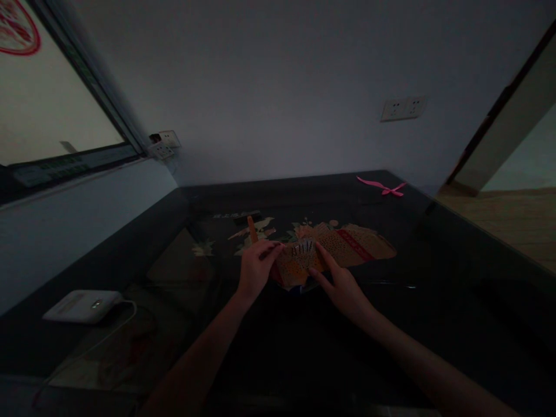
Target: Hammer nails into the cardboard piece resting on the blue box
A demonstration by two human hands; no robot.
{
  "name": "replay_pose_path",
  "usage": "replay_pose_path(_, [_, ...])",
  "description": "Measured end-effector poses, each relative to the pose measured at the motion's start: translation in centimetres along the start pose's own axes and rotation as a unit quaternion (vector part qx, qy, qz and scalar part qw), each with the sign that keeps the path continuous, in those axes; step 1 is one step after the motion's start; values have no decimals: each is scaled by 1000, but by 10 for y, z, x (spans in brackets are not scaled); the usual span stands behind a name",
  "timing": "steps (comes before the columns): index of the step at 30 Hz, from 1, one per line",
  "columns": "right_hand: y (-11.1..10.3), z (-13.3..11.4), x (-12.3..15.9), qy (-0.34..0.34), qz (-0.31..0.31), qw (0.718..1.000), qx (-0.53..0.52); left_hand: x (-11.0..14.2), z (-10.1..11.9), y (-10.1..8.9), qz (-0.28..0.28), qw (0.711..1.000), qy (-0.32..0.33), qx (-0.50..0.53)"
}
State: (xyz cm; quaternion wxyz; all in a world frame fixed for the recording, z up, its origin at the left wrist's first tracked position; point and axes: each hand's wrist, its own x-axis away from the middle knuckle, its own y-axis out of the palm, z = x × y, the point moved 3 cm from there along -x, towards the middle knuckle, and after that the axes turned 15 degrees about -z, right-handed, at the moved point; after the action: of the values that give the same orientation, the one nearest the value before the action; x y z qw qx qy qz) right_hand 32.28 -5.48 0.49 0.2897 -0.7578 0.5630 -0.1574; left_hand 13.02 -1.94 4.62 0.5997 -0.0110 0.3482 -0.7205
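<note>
My left hand is closed in a pinch, with a tiny pinkish bit at its fingertips too small to name. An orange-brown, stick-like shape rises behind that hand; I cannot tell whether it is a finger or a stick. My right hand lies to the right, its index finger and thumb curled at the edge of a small piece with a row of short dark strokes. That piece is between the hands, over the orange dotted pattern. Dim light hides its kind and outline.
The dark table stands against a wall. A pink ribbon lies at its far right corner. On the left is a white device with a white cable. Wall sockets and a window are beyond.
</note>
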Motion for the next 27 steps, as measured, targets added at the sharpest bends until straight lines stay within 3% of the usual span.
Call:
replay_pose_path(3, [0, 0, 1, -1, -2, 1000, 3, -5, -10, -20, 65, 996, -35, 57])
replay_pose_path(5, [-1, 0, 1, 4, -9, 1000, 6, -6, -24, -40, 80, 995, -52, 35])
replay_pose_path(8, [-1, 1, 0, 13, -18, 1000, 11, 7, -58, -74, 38, 988, -93, -120])
replay_pose_path(11, [-1, 1, 0, 11, -22, 1000, 12, 36, -96, -109, 2, 943, -114, -314])
replay_pose_path(15, [-1, 2, -1, 6, -14, 1000, 9, 73, -133, -140, -55, 904, -154, -394])
replay_pose_path(20, [-1, 4, -1, -9, -5, 1000, 6, 85, -143, -141, -105, 903, -178, -376])
replay_pose_path(27, [-3, 4, -2, -30, 10, 999, 6, 83, -144, -137, -86, 915, -168, -357])
